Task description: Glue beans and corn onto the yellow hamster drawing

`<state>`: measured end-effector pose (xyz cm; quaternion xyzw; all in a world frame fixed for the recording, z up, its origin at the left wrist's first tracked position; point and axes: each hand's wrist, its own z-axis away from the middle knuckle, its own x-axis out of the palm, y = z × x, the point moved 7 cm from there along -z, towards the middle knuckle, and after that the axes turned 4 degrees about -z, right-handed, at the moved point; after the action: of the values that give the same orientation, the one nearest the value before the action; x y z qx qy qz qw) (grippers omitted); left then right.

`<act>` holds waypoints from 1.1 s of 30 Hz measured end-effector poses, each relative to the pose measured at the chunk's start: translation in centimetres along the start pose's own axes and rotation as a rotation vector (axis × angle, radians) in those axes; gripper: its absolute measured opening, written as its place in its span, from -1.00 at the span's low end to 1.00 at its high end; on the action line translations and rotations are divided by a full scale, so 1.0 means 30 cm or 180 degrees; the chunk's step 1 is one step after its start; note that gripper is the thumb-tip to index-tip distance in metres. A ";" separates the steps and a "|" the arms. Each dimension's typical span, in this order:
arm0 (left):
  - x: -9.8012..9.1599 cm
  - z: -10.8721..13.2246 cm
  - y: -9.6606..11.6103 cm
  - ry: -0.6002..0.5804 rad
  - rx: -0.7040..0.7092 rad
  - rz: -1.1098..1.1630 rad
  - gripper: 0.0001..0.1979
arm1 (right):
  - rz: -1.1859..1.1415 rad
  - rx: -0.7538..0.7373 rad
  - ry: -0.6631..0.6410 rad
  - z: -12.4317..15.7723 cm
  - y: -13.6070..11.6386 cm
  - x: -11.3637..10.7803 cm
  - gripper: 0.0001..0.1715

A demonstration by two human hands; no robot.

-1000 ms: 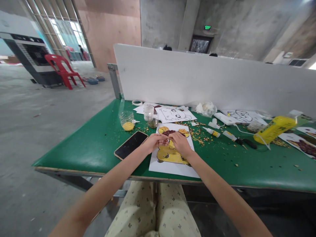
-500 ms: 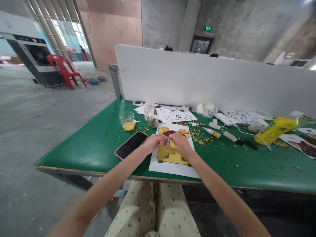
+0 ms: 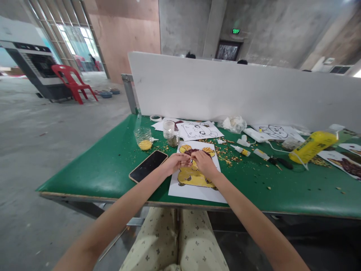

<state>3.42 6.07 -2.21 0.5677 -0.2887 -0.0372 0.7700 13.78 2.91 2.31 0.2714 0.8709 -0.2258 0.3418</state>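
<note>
A sheet of paper with a yellow cartoon animal picture [image 3: 194, 180] lies near the table's front edge; its ears and the top of its head bear yellow and dark red grains. Over the animal's face, my left hand [image 3: 178, 162] is pinched, fingertips together. My right hand [image 3: 203, 162] meets it from the right with bent fingers, also closed. Whatever sits between the fingertips is too small to name. Left of the sheet lies a black-screened phone [image 3: 148, 166]. Behind it stands a clear plastic cup [image 3: 143, 137] with yellow stuff at its bottom.
Clear jars [image 3: 170, 132] stand behind the sheet, beside a line drawing [image 3: 199, 130]. Loose grains [image 3: 225, 153], a glue bottle [image 3: 240, 150], a white power strip [image 3: 255, 134] and a yellow bottle [image 3: 313, 146] lie to the right. A white partition [image 3: 225, 90] closes the table's back.
The whole view has shifted slightly. Both hands stay together over the animal's face, with only small finger movement.
</note>
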 end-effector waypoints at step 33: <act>0.000 -0.001 0.015 0.0037 0.0236 0.0024 -0.90 | -0.0198 0.0453 0.0116 -0.003 0.029 -0.009 -0.80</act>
<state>3.30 6.24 -1.83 0.5950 -0.2876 -0.0204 0.7503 14.44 3.53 2.38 0.2719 0.8668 -0.2927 0.2985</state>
